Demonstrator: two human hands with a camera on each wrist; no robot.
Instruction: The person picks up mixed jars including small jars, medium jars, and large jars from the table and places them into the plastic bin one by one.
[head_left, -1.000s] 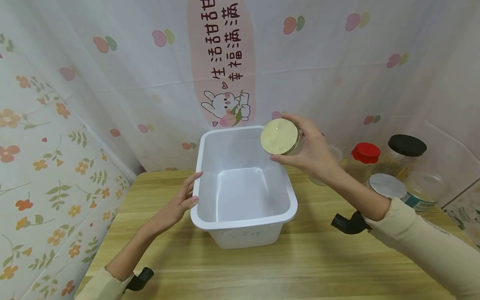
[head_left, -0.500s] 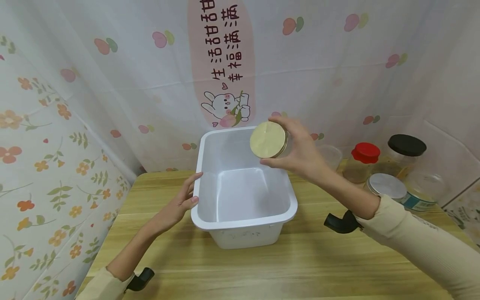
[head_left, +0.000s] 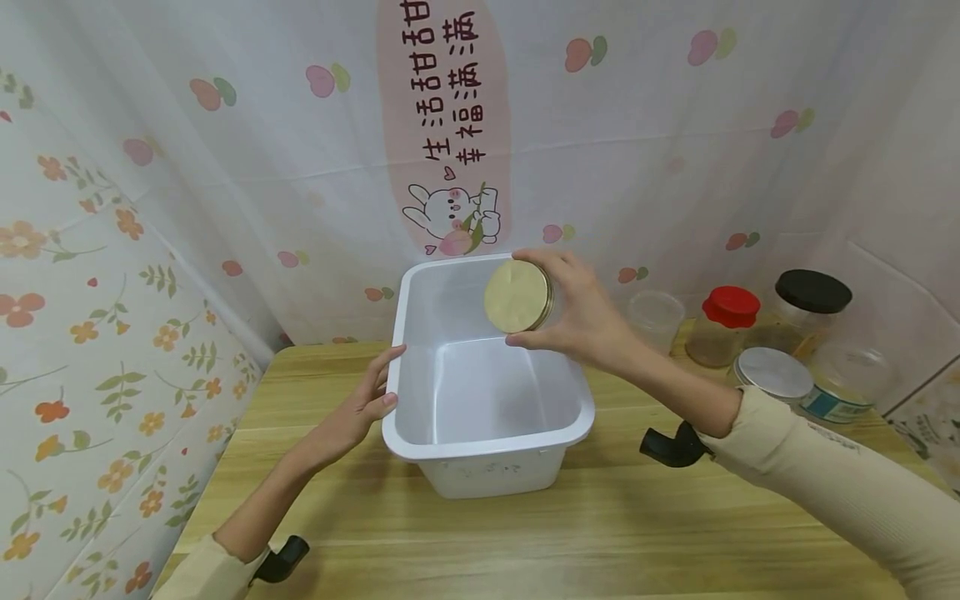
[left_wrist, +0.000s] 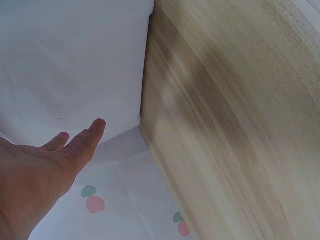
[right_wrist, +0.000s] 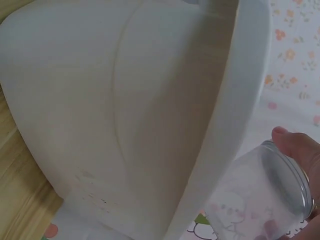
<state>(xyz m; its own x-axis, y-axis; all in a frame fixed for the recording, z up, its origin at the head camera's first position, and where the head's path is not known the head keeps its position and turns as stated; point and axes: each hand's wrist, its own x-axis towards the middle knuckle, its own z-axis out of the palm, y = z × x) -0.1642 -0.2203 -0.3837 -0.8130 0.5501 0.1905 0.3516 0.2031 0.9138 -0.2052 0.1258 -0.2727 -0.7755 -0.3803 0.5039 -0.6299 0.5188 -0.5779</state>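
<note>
Glossy plstc tub [head_left: 480, 450], metallic lid [head_left: 516, 296]

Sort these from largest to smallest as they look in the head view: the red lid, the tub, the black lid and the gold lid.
1. Tub
2. Gold lid and black lid, unsure between them: the gold one looks taller, the black one slightly wider.
3. Red lid

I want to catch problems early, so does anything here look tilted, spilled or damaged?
I see nothing spilled. The jar in the right hand is tilted rather than upright, and its gold lid looks faintly creased; I can't tell whether that's damage.
</note>
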